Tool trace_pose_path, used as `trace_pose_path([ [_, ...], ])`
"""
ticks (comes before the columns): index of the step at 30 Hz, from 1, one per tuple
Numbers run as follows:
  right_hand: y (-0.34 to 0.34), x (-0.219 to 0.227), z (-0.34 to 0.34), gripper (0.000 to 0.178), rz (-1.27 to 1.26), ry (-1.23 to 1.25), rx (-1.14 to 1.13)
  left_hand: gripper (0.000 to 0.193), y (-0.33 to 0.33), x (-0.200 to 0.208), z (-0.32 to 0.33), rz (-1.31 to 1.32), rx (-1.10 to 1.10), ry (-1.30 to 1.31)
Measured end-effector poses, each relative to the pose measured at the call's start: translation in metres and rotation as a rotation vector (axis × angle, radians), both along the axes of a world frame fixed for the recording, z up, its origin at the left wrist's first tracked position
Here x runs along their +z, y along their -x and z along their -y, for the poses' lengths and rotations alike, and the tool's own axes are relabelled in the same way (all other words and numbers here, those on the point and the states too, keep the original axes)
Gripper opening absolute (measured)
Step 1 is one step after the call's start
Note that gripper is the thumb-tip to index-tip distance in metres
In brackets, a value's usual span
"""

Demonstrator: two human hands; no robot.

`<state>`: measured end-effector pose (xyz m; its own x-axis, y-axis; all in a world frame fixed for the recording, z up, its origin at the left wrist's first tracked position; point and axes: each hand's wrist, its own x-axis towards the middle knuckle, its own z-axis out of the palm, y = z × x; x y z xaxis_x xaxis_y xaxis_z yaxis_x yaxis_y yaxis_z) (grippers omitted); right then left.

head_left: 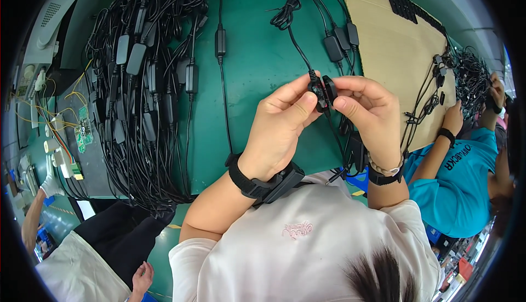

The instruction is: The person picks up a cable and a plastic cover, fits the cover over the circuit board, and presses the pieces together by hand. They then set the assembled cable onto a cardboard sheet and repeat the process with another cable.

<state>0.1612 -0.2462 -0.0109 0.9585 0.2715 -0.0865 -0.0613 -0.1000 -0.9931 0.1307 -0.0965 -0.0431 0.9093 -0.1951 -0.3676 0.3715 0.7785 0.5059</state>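
Observation:
Over the green mat, my left hand [280,117] pinches a small black cable housing [316,89] between thumb and fingers. From its top a black cable runs up to a coiled, tied bundle [285,15], and more cable hangs below. Close beside the housing, my right hand [373,107] holds a black cover piece [330,88] by its edge. Cover and housing stand face to face, upright; whether they touch I cannot tell. The inner face of the housing is mostly hidden by my left thumb.
Many black cables with inline boxes [136,59] lie heaped at left. One cable with a box [220,42] runs alone beside them. More boxes [333,48] lie right of the bundle. A cardboard sheet [394,44] covers the right side. Co-workers [457,179] sit on both sides.

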Motion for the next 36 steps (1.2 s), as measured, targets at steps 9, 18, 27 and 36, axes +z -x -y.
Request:
trace_pose_path([
  [9,-0.008,-0.002,0.011,0.024,-0.165,-0.108,-0.019,0.033,-0.001,0.0,-0.001,0.027,-0.021,0.059],
  [18,-0.011,-0.009,0.018,0.026,-0.217,-0.249,0.038,0.036,-0.001,-0.003,-0.002,0.056,-0.042,0.083],
  [27,-0.015,-0.013,0.022,0.03,-0.287,-0.342,0.064,0.036,0.0,-0.005,-0.002,0.059,-0.045,0.075],
  [36,-0.011,-0.008,0.012,0.03,-0.224,-0.32,0.04,0.035,-0.001,-0.004,-0.003,0.067,-0.036,0.081],
])
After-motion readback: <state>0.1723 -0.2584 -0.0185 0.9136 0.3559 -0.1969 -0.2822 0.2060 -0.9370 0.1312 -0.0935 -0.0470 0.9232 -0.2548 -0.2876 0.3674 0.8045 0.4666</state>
